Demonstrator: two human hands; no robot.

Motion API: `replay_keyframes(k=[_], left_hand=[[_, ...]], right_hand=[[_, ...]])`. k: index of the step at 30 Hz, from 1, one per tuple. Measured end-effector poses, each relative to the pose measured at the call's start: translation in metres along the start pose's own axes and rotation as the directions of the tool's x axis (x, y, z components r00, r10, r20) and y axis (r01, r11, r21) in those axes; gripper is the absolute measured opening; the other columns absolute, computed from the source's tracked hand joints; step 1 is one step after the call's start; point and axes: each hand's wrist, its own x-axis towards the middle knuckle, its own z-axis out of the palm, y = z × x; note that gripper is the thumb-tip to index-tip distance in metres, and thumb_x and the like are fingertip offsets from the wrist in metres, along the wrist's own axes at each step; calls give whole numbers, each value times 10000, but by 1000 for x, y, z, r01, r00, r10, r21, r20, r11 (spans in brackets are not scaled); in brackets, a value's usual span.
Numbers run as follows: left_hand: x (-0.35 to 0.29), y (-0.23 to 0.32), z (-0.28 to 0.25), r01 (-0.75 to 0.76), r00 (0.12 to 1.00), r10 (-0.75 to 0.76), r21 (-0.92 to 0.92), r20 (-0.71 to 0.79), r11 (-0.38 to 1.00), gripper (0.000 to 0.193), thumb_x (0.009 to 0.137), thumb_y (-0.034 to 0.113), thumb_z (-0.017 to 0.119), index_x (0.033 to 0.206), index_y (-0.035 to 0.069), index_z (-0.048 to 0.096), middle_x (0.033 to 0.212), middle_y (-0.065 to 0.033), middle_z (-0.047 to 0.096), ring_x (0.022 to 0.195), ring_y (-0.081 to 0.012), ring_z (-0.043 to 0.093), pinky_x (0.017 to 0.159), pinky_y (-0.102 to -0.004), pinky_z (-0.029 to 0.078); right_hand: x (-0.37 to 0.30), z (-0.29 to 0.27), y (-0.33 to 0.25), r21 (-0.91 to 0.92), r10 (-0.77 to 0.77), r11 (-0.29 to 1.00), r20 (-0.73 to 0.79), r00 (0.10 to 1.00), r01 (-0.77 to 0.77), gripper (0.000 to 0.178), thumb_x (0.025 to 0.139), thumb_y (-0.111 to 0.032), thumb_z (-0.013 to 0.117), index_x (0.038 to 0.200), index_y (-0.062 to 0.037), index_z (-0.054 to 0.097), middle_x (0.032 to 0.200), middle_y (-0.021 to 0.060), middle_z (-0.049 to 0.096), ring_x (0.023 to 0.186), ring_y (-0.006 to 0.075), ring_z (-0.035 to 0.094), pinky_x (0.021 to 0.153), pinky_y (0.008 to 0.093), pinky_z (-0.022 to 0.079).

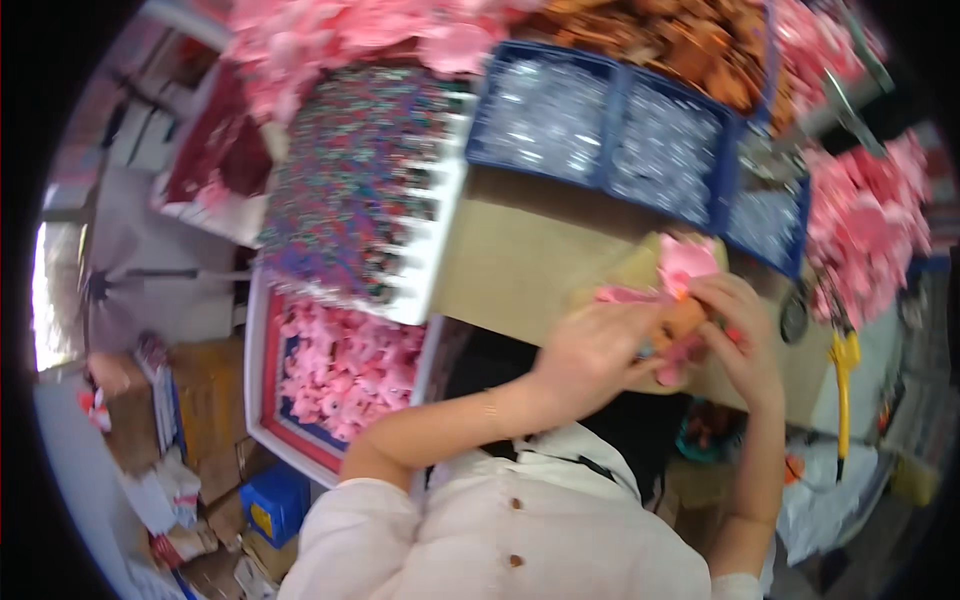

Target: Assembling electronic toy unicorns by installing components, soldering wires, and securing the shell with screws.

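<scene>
Above the near edge of the tan work board [510,250], both my hands are closed around a small soft-looking orange and pink piece [685,322], blurred, which may be a toy part. My left hand [588,362] holds it from the left, its fingers bent over it. From the right, my right hand [748,335] pinches it between thumb and fingers. A pink flap [690,258] sticks up just beyond the fingers. Under and behind it shows a yellowish pad [640,262]. My fingers hide much of the piece.
Blue bins [540,110] of clear small parts stand beyond the board. Pink pieces [370,30] and orange pieces [690,50] are heaped farther back. At left are a white rack of multicoloured small items [340,180] and a tray of pink pieces [350,370]. A yellow-handled tool [843,375] hangs right.
</scene>
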Motion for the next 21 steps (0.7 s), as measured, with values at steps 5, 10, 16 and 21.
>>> replay_keyframes(k=[5, 10, 16, 21], left_hand=[[-8, 4, 0, 20, 999, -22, 71, 38, 997, 612, 720, 203, 735, 1255, 22, 498, 1236, -104, 544, 1112, -255, 529, 907, -413, 436], [-15, -28, -86, 41, 996, -45, 52, 78, 998, 234, 808, 151, 655, 1024, 63, 638, 743, -88, 632, 659, -266, 629, 610, -376, 508], [24, -102, -212, 368, 914, -184, 547, -362, 752, 132, 771, 180, 703, 749, 61, 650, 810, -75, 597, 818, -252, 553, 763, -381, 414], [32, -134, -221, 391, 909, -340, 781, -242, 488, 140, 761, 188, 714, 755, 69, 642, 836, -85, 573, 854, -283, 543, 774, -390, 421]], right_hand=[[-8, 17, 6, 47, 93, 995, -19, 996, -92, 381, 770, -47, 572, 1149, -18, 594, 1201, 140, 584, 1161, 318, 518, 1010, 389, 374], [-28, 18, -6, 123, 232, 970, -205, 951, -211, 360, 809, 14, 523, 1164, 8, 583, 1208, 124, 579, 1172, 252, 515, 1001, 345, 374], [-35, 16, -26, 135, 231, 971, -299, 926, -199, 172, 861, 26, 519, 998, 33, 622, 1045, 116, 617, 1014, 204, 569, 902, 301, 422], [-21, 23, -40, 153, 201, 975, -293, 935, -161, 140, 859, 27, 521, 954, 35, 623, 999, 118, 618, 965, 206, 577, 869, 298, 433]])
